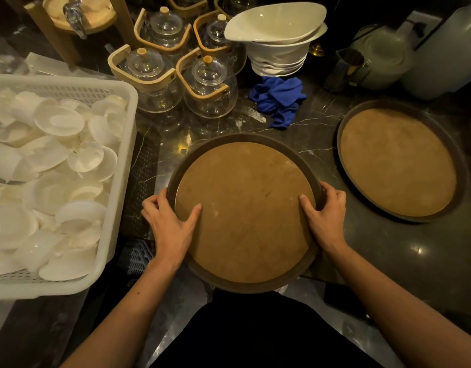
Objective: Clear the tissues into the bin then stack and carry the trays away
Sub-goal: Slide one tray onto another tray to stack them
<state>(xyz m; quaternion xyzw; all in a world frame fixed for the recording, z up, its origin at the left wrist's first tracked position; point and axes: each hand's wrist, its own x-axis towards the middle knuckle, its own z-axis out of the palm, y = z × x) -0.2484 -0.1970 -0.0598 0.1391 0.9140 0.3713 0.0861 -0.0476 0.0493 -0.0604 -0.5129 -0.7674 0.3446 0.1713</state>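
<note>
A round brown tray [245, 208] with a dark rim sits at the near edge of the dark marble counter, partly overhanging it. My left hand [170, 221] grips its left rim, thumb on the tray's inner surface. My right hand [324, 213] grips its right rim the same way. A second round brown tray [399, 160] lies flat on the counter to the right, apart from the first. Both trays look bare. No tissues and no bin are in sight.
A white plastic basket [123, 144] full of white dishes stands at the left. Behind the trays are several glass teapots [208, 83] with wooden handles, a stack of white bowls [279, 49], a blue cloth [279, 99], a metal jug [346, 70] and pale containers [441, 49].
</note>
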